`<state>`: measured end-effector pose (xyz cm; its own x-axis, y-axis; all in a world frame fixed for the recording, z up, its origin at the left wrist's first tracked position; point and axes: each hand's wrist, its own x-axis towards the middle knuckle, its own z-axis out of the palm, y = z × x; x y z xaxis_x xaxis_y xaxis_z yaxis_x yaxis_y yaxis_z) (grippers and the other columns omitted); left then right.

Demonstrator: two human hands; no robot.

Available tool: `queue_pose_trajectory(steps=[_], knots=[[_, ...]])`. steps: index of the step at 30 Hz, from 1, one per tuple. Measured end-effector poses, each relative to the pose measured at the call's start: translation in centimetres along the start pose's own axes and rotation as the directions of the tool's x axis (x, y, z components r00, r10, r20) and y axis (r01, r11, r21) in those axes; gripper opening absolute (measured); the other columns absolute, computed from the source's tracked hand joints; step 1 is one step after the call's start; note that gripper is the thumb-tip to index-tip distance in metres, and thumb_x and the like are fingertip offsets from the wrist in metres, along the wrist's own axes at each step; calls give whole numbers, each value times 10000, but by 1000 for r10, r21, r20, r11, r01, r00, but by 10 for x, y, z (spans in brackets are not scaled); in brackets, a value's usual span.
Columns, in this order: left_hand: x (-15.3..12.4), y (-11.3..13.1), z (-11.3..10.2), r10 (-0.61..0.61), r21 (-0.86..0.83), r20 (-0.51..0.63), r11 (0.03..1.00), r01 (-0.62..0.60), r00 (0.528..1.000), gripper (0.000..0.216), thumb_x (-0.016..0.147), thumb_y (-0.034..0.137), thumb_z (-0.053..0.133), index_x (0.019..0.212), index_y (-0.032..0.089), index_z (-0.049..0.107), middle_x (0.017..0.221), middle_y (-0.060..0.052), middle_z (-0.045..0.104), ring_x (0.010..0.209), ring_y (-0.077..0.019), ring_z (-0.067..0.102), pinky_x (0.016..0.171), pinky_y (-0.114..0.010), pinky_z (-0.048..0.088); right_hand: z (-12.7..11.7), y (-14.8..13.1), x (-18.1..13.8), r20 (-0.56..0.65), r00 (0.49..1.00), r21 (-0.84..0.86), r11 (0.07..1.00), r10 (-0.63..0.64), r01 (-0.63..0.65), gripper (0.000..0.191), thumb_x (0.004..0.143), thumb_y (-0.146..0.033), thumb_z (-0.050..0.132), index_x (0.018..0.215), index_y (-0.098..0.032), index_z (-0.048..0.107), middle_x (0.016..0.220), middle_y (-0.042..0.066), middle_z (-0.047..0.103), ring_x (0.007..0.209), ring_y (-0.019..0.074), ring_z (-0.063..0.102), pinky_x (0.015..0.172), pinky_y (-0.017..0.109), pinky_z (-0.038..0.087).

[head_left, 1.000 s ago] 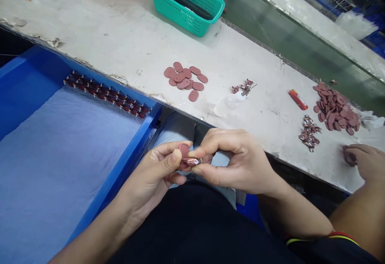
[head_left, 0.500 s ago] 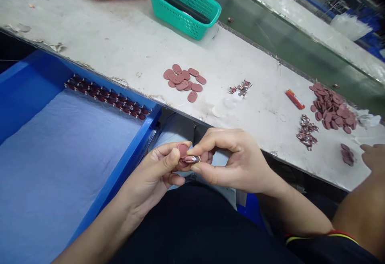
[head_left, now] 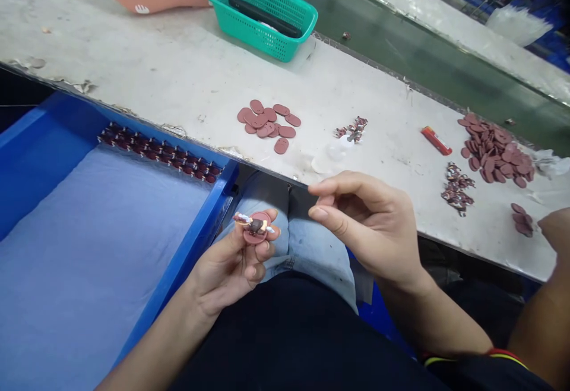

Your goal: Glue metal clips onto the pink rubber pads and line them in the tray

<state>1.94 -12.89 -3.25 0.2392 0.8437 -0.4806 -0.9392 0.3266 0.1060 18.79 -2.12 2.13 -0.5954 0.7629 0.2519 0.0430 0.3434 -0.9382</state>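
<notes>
The left hand [head_left: 227, 269] grips a maroon oval tag [head_left: 255, 236] between thumb and fingers, with a small patterned piece [head_left: 253, 223] lying across it. The right hand [head_left: 369, 227] has let go: it pinched that piece a moment ago and now hangs open, well apart. Beside them, a blue tray [head_left: 191, 242] holds a row of tags [head_left: 158, 156] along its far wall. On the desk [head_left: 133, 40] lie loose tags [head_left: 267, 120], a larger heap [head_left: 494, 153] and a red lighter [head_left: 436, 140]. At the right edge, a co-worker's hand [head_left: 554, 230] has drawn back from a small stack [head_left: 522, 220].
</notes>
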Motion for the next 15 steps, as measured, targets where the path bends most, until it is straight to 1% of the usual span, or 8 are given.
queue_pose_trajectory(steps=[2, 4, 7, 9, 10, 15], knots=[[-1, 0, -1, 11, 26, -9, 1000, -11, 1000, 335, 604, 228, 926, 897, 155, 782, 701, 2, 745, 557, -63, 670, 394, -55, 468, 1, -1, 0, 16, 1000, -36, 999, -26, 27, 93, 839, -157, 748, 919, -200, 729, 766, -6, 674, 672, 108, 603, 626, 240, 516], [-2, 0, -2, 36, 67, -26, 997, -34, 999, 351, 601, 274, 927, 897, 157, 779, 705, -1, 734, 557, -64, 658, 399, -61, 474, 3, -4, 0, 45, 996, -74, 994, -72, 75, 35, 859, -163, 726, 882, -187, 734, 736, 1, 674, 648, 110, 589, 625, 251, 509], [-3, 0, -4, 91, 147, -44, 986, -83, 995, 267, 624, 313, 912, 779, 160, 758, 686, 4, 700, 556, -64, 633, 416, -77, 493, 8, -7, 2, 113, 983, -110, 981, -146, 158, 87, 871, -147, 706, 947, -176, 736, 734, 3, 674, 660, 109, 592, 641, 247, 511], [-2, 1, -5, 114, 185, -26, 977, -108, 993, 244, 652, 328, 894, 686, 157, 723, 685, 5, 680, 560, -63, 617, 427, -86, 505, 12, -7, 4, 155, 974, -133, 973, -167, 188, 139, 863, -151, 721, 1000, -171, 733, 751, 7, 673, 684, 110, 601, 641, 236, 513], [-2, 1, -6, 120, 195, -11, 974, -116, 993, 250, 656, 332, 890, 672, 155, 715, 695, 5, 677, 561, -62, 612, 431, -90, 510, 13, -7, 4, 173, 970, -137, 971, -171, 195, 155, 859, -156, 730, 1014, -168, 733, 759, 9, 672, 690, 109, 604, 636, 230, 514], [0, 3, -11, 108, 175, 40, 978, -114, 993, 218, 668, 312, 884, 751, 161, 751, 740, 5, 696, 574, -59, 625, 454, -102, 537, 20, -5, 7, 232, 954, -123, 968, -187, 220, 176, 859, -182, 739, 1034, -165, 735, 768, 12, 674, 693, 109, 616, 657, 224, 532]])
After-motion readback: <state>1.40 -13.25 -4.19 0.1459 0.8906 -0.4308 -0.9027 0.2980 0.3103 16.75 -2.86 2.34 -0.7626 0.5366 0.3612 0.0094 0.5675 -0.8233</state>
